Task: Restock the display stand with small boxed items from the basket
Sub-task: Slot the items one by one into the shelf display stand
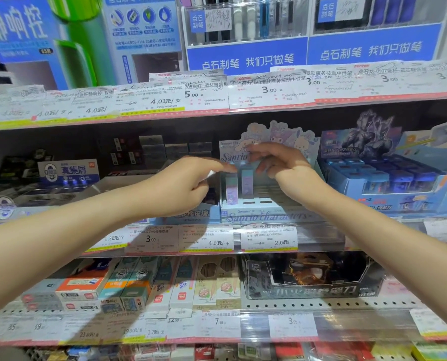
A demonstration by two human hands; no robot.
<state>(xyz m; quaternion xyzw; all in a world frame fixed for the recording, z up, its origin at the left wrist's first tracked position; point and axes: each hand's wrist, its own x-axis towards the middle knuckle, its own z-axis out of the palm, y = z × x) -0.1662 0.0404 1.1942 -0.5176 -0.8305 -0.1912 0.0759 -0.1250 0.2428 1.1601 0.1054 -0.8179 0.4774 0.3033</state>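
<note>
We see a pale cartoon-printed display stand (258, 204) on the middle shelf (318, 239), with two small upright boxes (239, 183) in its slots. Our left hand (188, 186) reaches toward them, fingers curled, perhaps pinching something white; blur hides it. Our right hand (277, 162) hovers above with loose fingers. A blue box of sharpeners (389, 183) stands just right.

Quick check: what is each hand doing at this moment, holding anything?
Left hand: fingers curled, pinching something small and white; blurred.
Right hand: fingers spread over the display stand, holding nothing visible.
</note>
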